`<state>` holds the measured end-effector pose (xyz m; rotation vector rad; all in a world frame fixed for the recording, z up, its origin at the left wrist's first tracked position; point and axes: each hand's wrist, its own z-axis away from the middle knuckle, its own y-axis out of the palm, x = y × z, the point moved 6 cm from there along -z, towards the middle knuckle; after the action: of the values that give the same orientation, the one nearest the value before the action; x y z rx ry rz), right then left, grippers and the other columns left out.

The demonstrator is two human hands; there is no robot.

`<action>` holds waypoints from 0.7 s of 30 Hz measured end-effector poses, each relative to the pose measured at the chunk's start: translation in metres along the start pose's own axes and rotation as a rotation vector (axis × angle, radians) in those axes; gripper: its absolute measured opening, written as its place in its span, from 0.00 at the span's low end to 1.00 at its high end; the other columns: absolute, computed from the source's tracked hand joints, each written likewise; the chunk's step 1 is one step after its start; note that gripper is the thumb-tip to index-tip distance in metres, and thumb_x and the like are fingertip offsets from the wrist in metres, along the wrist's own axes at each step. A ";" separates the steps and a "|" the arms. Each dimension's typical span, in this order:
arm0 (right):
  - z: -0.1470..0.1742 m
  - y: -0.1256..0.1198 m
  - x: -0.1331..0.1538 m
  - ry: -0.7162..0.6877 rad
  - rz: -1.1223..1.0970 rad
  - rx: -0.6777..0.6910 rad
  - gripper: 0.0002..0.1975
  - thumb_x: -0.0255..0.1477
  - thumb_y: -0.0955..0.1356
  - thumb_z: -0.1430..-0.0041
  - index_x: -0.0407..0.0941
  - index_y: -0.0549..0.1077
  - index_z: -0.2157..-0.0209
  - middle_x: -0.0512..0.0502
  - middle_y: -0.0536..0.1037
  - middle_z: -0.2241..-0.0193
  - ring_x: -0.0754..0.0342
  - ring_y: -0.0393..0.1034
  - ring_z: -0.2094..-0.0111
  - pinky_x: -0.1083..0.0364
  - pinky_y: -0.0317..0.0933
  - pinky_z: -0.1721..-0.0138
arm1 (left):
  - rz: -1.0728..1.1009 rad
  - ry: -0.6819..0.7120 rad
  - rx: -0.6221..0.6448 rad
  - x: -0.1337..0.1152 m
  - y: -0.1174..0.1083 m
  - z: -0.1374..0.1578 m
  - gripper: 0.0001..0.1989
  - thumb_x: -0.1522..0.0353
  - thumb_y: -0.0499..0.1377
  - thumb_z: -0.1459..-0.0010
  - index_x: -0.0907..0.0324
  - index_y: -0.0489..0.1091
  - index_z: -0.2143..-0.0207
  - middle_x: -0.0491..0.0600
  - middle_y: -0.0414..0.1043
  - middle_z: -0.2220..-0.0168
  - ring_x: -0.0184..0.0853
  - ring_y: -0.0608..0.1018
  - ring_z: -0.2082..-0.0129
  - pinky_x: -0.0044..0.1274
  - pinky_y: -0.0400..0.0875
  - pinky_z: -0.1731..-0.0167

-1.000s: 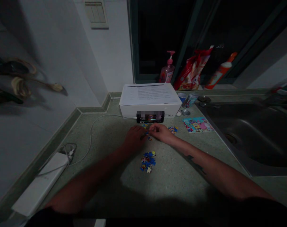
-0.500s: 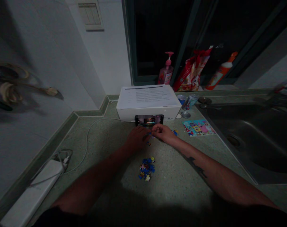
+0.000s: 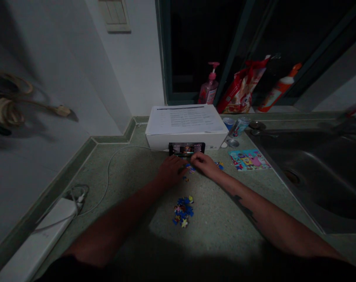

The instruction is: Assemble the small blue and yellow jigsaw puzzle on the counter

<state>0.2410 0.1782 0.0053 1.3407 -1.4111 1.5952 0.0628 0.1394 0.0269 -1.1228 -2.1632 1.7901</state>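
Note:
My left hand (image 3: 172, 170) lies low over the counter, fingers stretched out, with its fingertips at the left side of some small joined-looking jigsaw pieces (image 3: 191, 169). On the other side of those pieces, my right hand (image 3: 205, 164) has its thumb and fingers curled together; whatever they pinch is hidden. One loose piece (image 3: 186, 179) sits just below. Nearer to me is a heap of blue, yellow and brown jigsaw pieces (image 3: 183, 211). More pieces (image 3: 219, 165) show beyond my right wrist. A colourful cartoon picture card (image 3: 249, 159) lies farther right.
A lit phone (image 3: 187, 149) leans on a white box (image 3: 186, 139) topped with a printed sheet. Cans (image 3: 240, 126) stand beside the box. To the right is a metal sink (image 3: 313, 168); at left, a power strip (image 3: 39, 239) with a white cable (image 3: 107, 172).
My right hand has drawn slightly away from my left, showing more of the pieces between them. The whole view has shifted a little.

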 end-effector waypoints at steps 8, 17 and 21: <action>-0.004 0.000 -0.002 -0.016 0.032 -0.003 0.05 0.32 0.71 0.40 0.49 0.75 0.71 0.50 0.76 0.69 0.48 0.72 0.64 0.48 0.66 0.55 | -0.034 -0.006 0.021 0.003 0.004 -0.002 0.09 0.62 0.60 0.24 0.44 0.79 0.47 0.57 0.84 0.49 0.46 0.84 0.44 0.45 0.80 0.40; -0.003 -0.001 -0.001 -0.007 0.063 -0.015 0.05 0.33 0.71 0.40 0.50 0.75 0.71 0.48 0.77 0.70 0.46 0.72 0.64 0.47 0.67 0.57 | -0.013 -0.007 -0.028 0.003 0.002 -0.002 0.07 0.63 0.63 0.26 0.46 0.79 0.48 0.54 0.84 0.50 0.48 0.84 0.45 0.44 0.80 0.40; -0.002 -0.001 0.002 -0.005 0.075 -0.006 0.05 0.33 0.71 0.40 0.51 0.75 0.71 0.48 0.77 0.70 0.45 0.72 0.63 0.47 0.67 0.57 | 0.004 -0.016 -0.044 0.002 0.001 0.000 0.07 0.67 0.65 0.27 0.49 0.79 0.48 0.53 0.84 0.50 0.48 0.83 0.45 0.43 0.79 0.39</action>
<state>0.2409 0.1804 0.0076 1.3035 -1.4842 1.6355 0.0619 0.1411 0.0252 -1.1272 -2.2207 1.7677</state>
